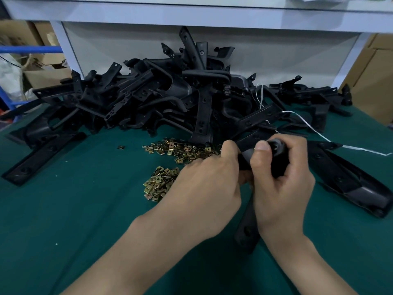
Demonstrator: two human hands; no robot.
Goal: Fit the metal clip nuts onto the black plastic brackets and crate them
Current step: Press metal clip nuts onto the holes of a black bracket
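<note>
Head view, read from left to right. At the far left, cardboard boxes (44,67) stand beyond the edge of the green table cover (74,220). A single bracket (42,156) lies flat on the cover, just beside the heap of black brackets (170,96), which fills the back of the table below a white shelf frame (191,15). One stray clip nut (120,147) lies apart from the heap. Nearer the middle, the brass-coloured clip nuts (182,149) are scattered in a band at the foot of the heap, and a second cluster (160,184) lies just in front of them.

The left hand (204,188) partly covers that cluster; its fingers curl round the held bracket (247,228) from the left. The bracket stands nearly upright above the cover, between the two hands. The right hand (280,188) grips its upper end, fingers wrapped behind and thumb pressed on the near face. A small brass glint shows beside the thumb; what it is cannot be told.

A white string (314,128) trails rightward off the heap. A long curved bracket (350,182) lies at the right, near the right hand.
</note>
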